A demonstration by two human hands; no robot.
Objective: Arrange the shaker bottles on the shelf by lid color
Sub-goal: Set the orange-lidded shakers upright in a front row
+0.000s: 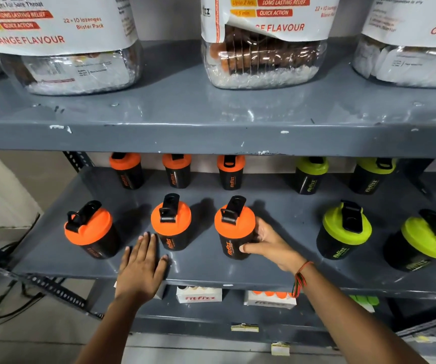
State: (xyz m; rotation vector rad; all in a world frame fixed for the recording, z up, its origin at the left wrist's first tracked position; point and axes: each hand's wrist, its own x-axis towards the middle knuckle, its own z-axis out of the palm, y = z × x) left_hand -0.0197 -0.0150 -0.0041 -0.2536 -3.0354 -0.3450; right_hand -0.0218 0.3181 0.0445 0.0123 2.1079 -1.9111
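Note:
Black shaker bottles stand in two rows on the grey middle shelf (277, 269). Orange-lidded ones fill the left: a front row with bottles at the left (88, 229), the middle (171, 222) and the right (234, 227), and three more behind (230, 171). Green-lidded ones stand on the right, two in front (345, 229) and two at the back (311, 174); the far-right front bottle (422, 243) leans. My right hand (269, 245) wraps the side of the right front orange bottle. My left hand (140, 269) lies flat on the shelf, fingers apart, touching no bottle.
The upper shelf (211, 132) overhangs the bottles and carries three large clear jars of orange-flavour lozenges (264, 48). Below, small white boxes (198, 295) sit on a lower shelf. A perforated metal strut (41, 279) and cables lie at the left.

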